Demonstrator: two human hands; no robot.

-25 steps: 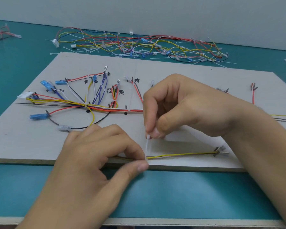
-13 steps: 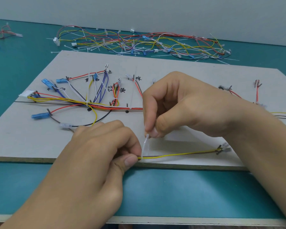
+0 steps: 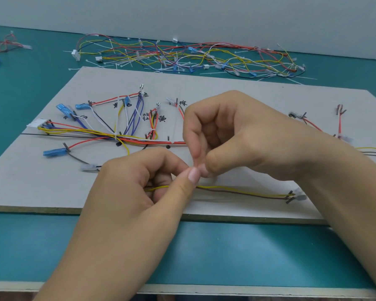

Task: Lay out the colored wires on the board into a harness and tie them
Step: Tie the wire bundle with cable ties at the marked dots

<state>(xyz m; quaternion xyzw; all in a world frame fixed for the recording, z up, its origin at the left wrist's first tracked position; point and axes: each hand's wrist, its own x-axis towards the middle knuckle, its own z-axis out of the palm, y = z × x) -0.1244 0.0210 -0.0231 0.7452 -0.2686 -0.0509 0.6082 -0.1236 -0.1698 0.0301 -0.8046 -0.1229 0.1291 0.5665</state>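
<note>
- Board (image 3: 30, 187), grey and flat, lies on the teal table (image 3: 226, 253); from my remote seat I see its near edge run across the view.
- At its left, a white connector (image 3: 36, 123) feeds a wire bundle (image 3: 100, 135) of yellow, red, blue and white strands, which fans out to blue terminals (image 3: 53, 152) held between dark pegs.
- Behind the board, a loose pile of wires (image 3: 182, 57) sprawls on the table, well apart from the hands.
- The left hand (image 3: 126, 213) sits over the board's near edge, fingers curled round the yellow wire (image 3: 237, 189), which shows in the gap under its thumb.
- The right hand (image 3: 248, 137) hovers just above, with thumb and forefinger pressed tip to tip and touching the left thumb. I cannot tell what, if anything, they pinch.
- From the hands the yellow wire runs rightward along the board, with a brown wire (image 3: 248, 194) just beside it, to end pegs (image 3: 290, 196).
- Far right, a red wire (image 3: 339, 124) stands between more pegs.
</note>
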